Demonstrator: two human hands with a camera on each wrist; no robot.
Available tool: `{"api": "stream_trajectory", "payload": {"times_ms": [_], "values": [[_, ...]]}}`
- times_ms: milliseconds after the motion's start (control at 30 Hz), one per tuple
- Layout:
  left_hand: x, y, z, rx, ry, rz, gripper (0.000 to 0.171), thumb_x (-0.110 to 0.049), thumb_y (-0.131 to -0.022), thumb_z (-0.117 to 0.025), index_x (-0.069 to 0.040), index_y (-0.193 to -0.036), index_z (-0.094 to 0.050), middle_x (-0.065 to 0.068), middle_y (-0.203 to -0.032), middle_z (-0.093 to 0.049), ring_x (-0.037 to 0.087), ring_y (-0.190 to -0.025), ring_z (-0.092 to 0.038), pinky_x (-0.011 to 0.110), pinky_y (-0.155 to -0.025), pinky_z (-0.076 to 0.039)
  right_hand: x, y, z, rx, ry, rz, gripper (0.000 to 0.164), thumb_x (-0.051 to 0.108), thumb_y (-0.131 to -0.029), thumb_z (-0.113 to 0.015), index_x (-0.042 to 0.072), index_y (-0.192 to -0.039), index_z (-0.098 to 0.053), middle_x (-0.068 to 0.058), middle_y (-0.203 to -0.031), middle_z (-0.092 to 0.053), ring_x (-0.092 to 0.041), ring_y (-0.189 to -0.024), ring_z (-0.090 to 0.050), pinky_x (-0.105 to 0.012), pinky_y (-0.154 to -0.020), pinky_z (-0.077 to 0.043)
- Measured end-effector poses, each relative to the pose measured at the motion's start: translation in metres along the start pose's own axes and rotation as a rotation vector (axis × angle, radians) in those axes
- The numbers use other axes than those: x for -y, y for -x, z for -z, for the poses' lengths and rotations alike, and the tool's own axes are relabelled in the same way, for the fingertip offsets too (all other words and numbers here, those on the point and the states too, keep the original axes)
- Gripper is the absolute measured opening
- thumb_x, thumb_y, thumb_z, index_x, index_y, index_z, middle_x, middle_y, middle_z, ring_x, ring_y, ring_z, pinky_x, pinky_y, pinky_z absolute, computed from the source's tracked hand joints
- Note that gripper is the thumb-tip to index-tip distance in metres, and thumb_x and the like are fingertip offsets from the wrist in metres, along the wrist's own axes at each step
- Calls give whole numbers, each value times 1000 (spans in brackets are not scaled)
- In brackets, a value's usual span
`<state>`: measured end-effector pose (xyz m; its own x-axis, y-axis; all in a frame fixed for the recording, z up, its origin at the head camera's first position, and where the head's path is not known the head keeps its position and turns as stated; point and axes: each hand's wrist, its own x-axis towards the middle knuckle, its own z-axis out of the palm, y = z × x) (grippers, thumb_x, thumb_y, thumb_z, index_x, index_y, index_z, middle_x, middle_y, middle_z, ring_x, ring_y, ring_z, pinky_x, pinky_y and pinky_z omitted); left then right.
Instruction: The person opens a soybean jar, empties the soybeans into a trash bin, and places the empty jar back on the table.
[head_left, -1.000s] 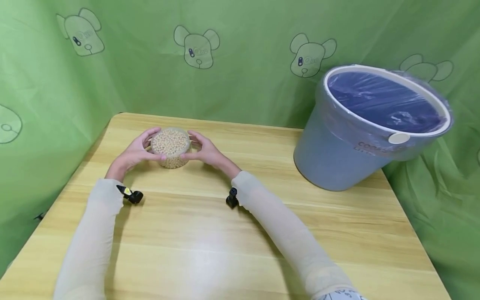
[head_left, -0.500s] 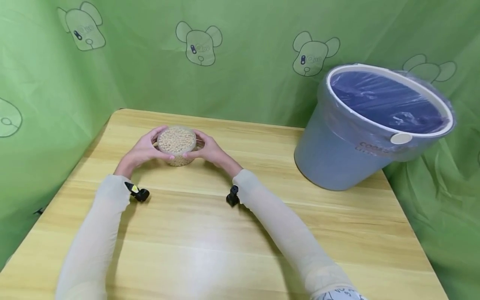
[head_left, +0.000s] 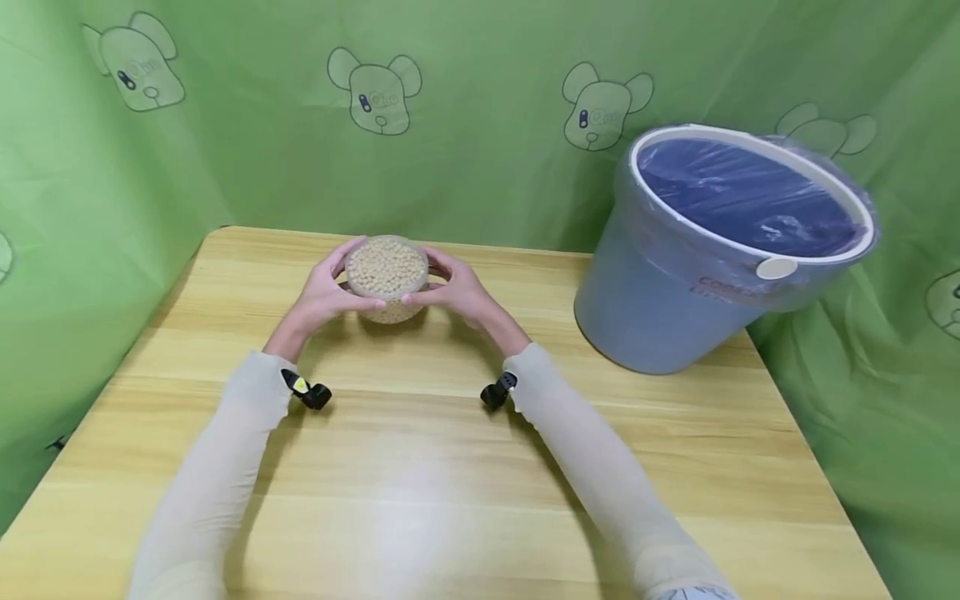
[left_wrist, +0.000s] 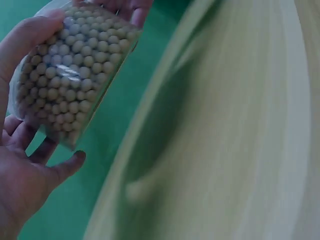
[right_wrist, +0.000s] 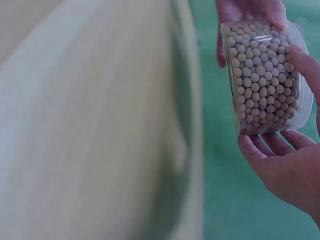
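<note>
A round clear plastic tub (head_left: 387, 268), packed with small pale beige beans or beads (right_wrist: 260, 75), is up off the table between my two hands. My left hand (head_left: 327, 287) grips its left side, the thumb on the near wall and the fingers round the far side. From the right, my right hand (head_left: 461, 292) holds it the same way, its thumb close to the left one. Both wrist views show a gap between the tub and the tabletop edge. In the left wrist view the tub (left_wrist: 75, 70) shows its clear side wall and a wider, translucent rim.
A large blue-grey bucket (head_left: 645, 308) with a white rim and clear plastic liner stands at the table's back right. Green cloth (head_left: 480, 167) with bear-head prints hangs behind the wooden table (head_left: 405, 467) and along its sides.
Both hands have carried the tub to the right and lifted it from the tabletop. The head view has shifted slightly, so the bucket sits a little further left in the picture.
</note>
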<state>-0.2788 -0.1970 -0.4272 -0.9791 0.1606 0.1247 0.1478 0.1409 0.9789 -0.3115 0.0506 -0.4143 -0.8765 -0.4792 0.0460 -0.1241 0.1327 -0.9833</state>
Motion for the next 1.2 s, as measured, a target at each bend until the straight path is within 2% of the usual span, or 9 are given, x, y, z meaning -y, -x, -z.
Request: {"api": "stream_trajectory", "payload": {"times_ms": [167, 300, 500, 600, 700, 800, 900, 1100, 1200], "values": [[-19, -7, -27, 9, 121, -60, 111, 5, -68, -87, -21, -160, -31, 11, -162, -37, 29, -146, -40, 45, -124, -36, 22, 16, 25, -40, -15, 55, 92, 0, -73, -89, 16, -153, -46, -8, -151, -52, -23, -137, -51, -34, -115, -48], [-36, -13, -45, 11, 192, -134, 113, 4, -69, -86, -22, -162, -26, 11, -164, -33, 29, -147, -38, 46, -125, -36, 42, 23, 42, -67, -64, 111, 88, -7, -73, -86, 13, -150, -50, -11, -148, -55, -26, -134, -53, -35, -112, -51], [-69, -25, -66, 8, 161, -233, 120, -1, -70, -88, -24, -164, -17, 7, -165, -29, 25, -146, -38, 44, -125, -35, 67, 34, 62, -123, -97, 188, 85, -9, -71, -85, 10, -148, -54, -12, -143, -58, -25, -128, -56, -38, -108, -55], [-87, -28, -77, 17, 119, -258, 129, -4, -65, -93, -23, -164, -12, 2, -166, -27, 21, -146, -37, 41, -125, -34, 75, 41, 71, -145, -110, 221, 85, -12, -70, -84, 8, -147, -54, -14, -142, -58, -25, -126, -57, -41, -108, -55], [-102, -32, -87, 28, 83, -266, 138, -7, -60, -98, -25, -164, -9, 1, -165, -28, 19, -146, -38, 38, -124, -36, 82, 48, 79, -175, -116, 242, 85, -13, -69, -83, 7, -147, -54, -14, -141, -58, -25, -125, -58, -37, -105, -57], [-107, -34, -94, 18, 61, -250, 138, -9, -58, -99, -24, -163, -12, 2, -162, -33, 18, -143, -42, 36, -122, -39, 83, 52, 85, -198, -119, 244, 85, -13, -70, -82, 7, -147, -54, -15, -142, -58, -24, -124, -58, -31, -101, -58], [-107, -35, -102, -10, 69, -260, 129, -5, -58, -98, -17, -161, -21, 7, -158, -40, 20, -140, -46, 35, -120, -42, 83, 56, 90, -197, -112, 239, 85, -13, -71, -81, 7, -148, -52, -15, -144, -56, -24, -124, -57, -31, -103, -57], [-116, -27, -115, -46, 122, -375, 113, 5, -59, -93, -3, -152, -30, 15, -151, -43, 25, -137, -47, 37, -119, -43, 82, 59, 98, -148, -102, 275, 87, -10, -73, -84, 5, -151, -48, -15, -151, -51, -26, -129, -55, -36, -109, -53], [-120, -27, -117, -75, 118, -391, 110, 5, -59, -92, -1, -150, -31, 17, -150, -45, 27, -136, -48, 36, -118, -44, 84, 59, 99, -128, -81, 293, 86, -7, -75, -83, 5, -152, -46, -15, -152, -50, -26, -131, -54, -34, -111, -52]]}}
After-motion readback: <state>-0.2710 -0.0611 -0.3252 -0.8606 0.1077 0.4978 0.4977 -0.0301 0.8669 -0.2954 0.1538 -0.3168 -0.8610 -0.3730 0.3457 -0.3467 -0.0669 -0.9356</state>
